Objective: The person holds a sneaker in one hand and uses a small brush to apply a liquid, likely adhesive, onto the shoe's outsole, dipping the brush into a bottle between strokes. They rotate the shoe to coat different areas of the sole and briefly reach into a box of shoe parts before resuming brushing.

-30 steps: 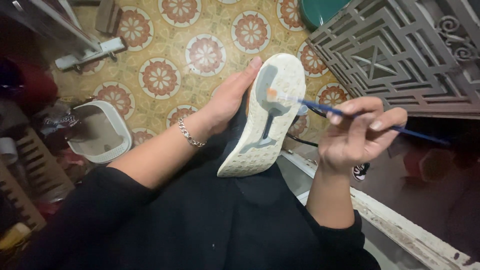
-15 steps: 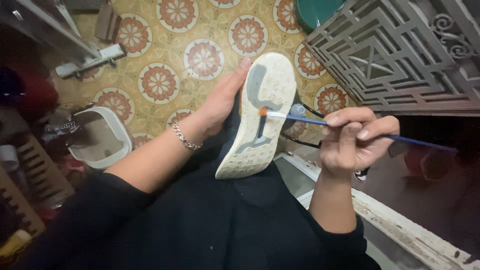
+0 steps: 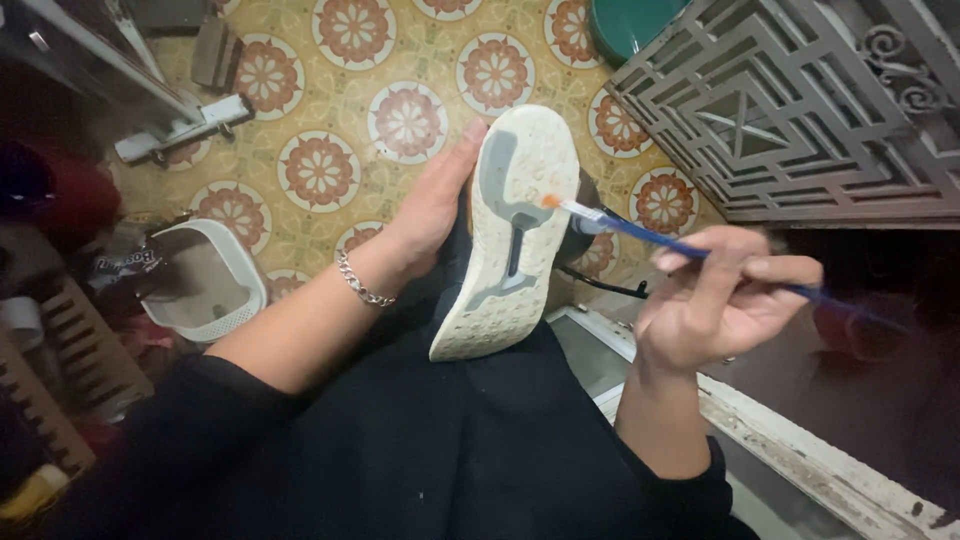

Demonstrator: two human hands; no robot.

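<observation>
Left hand (image 3: pixel 432 215) cups the shoe (image 3: pixel 512 232) sole-up by its edge; looks light and flexy. Right hand (image 3: pixel 722 300) pinches the thin brush (image 3: pixel 640 228), tip on the sole.

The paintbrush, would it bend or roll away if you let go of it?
The paintbrush has a thin, straight blue handle, so it probably stays stiff, and only its orange tip looks soft. It seems light: the right hand holds it with just the fingers. Being slim and seemingly round, it might roll on the floor.
</observation>
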